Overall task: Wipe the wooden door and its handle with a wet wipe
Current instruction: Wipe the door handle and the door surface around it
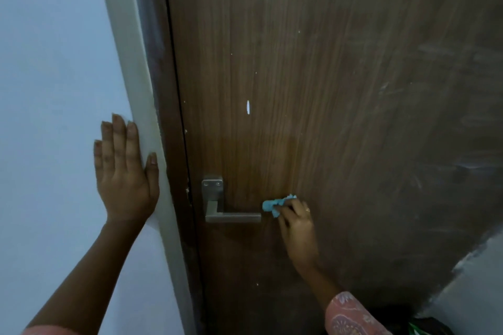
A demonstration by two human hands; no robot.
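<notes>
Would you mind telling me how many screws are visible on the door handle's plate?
2: the left screw and the right screw sit side by side near the top of the handle plate. Any lower ones may be hidden behind the lever.

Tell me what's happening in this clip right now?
A person is cleaning a wooden door. The right hand pinches a bunched blue wipe against the door, just past the free end of the metal handle. The left hand rests flat on the wall beside the frame. White specks remain higher up the door.
</notes>
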